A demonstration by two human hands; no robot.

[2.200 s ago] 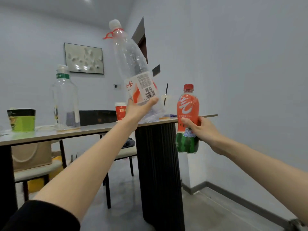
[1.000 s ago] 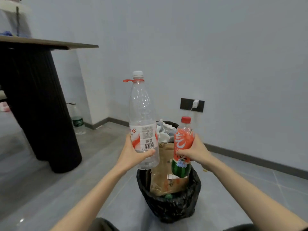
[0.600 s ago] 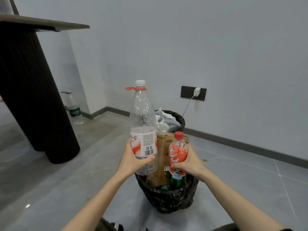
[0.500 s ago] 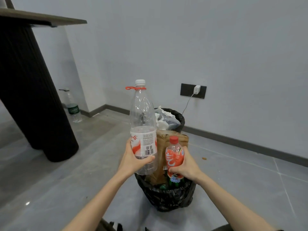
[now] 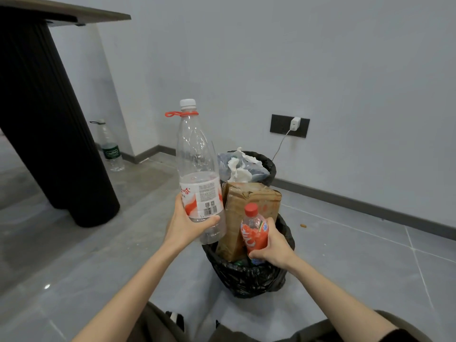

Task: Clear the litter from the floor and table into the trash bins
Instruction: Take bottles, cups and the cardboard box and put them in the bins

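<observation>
Lower now, the red bottle (image 5: 254,230) has sunk to the rim of the bin (image 5: 246,277), with the right hand (image 5: 271,248) wrapped round its lower half. Beside it, the left hand (image 5: 185,225) clasps the clear bottle (image 5: 197,164) at the label (it looks empty, so probably light and crushable). Hold mid-body, as the plastic looks slick.

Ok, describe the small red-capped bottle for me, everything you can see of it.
The small bottle is clear plastic, red cap on, with an orange-red label bearing white lettering. It is nearly upright, its lower half gripped by the right hand, its base down at the mouth of the near black-bagged bin, beside a brown cardboard box standing in it.
</observation>
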